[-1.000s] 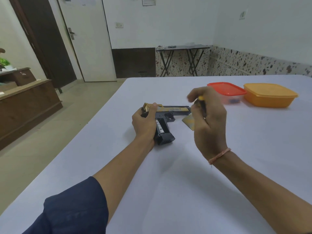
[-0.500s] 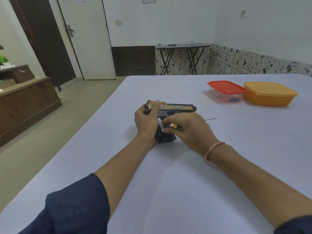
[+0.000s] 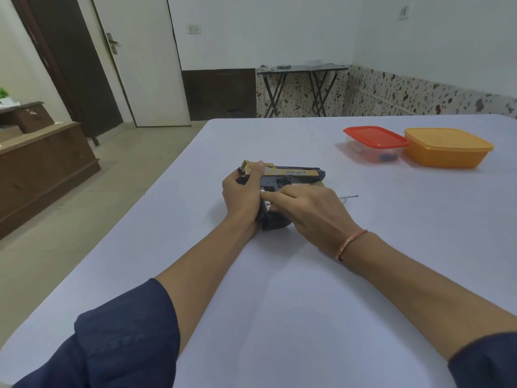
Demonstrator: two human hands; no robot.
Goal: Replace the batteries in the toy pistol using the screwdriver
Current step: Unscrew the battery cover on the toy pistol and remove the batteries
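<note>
The toy pistol [image 3: 291,173], black with a tan slide, lies on its side on the white table [image 3: 279,289], muzzle to the right. My left hand [image 3: 242,193] grips its rear end, thumb over the slide. My right hand [image 3: 306,210] covers the open grip, where forefinger and thumb pinch a battery [image 3: 266,203] in the compartment. The screwdriver's thin metal shaft [image 3: 349,196] pokes out on the table beyond my right hand, and its handle is hidden under the hand. A sliver of the tan battery cover [image 3: 317,184] shows behind my knuckles.
A clear box with a red lid [image 3: 375,137] and an orange lidded box [image 3: 447,148] stand at the far right of the table. The table's left edge runs diagonally above the floor. A wooden cabinet [image 3: 42,163] stands left, and a folding table [image 3: 302,70] is by the far wall.
My right hand came down from holding the screwdriver upright and now lies over the pistol grip, fingers at the battery. The left hand kept its hold on the pistol.
</note>
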